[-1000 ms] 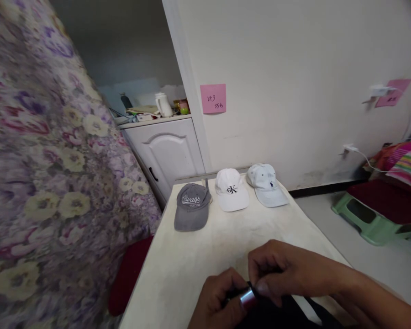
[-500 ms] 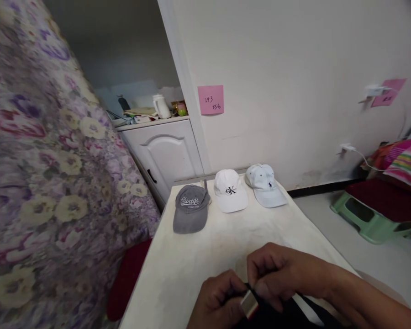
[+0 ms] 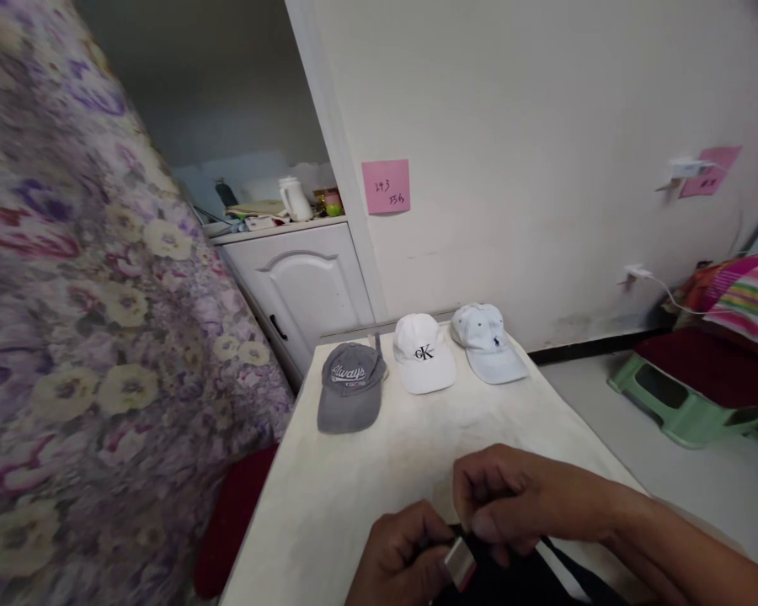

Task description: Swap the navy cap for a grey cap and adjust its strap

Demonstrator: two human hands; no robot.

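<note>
At the bottom of the view my left hand [image 3: 397,560] and my right hand [image 3: 511,501] meet over a black cloth item [image 3: 524,581] lying at the near edge of the white table [image 3: 354,497]. Both hands are closed. Their fingertips pinch a small silver metal piece [image 3: 460,562] fixed to a black strap of that item. Three caps lie in a row at the table's far end: a grey cap [image 3: 349,387], a white cap [image 3: 423,353] and a pale blue cap [image 3: 488,341].
A floral bedcover [image 3: 88,320] fills the left side. A white cabinet [image 3: 303,282] with a jug stands behind the table. A pink note [image 3: 385,186] is on the wall. A green stool [image 3: 675,396] and striped bedding [image 3: 745,295] are at the right.
The hands have stayed together on the metal piece, which has turned slightly. The view has shifted a little to the right.
</note>
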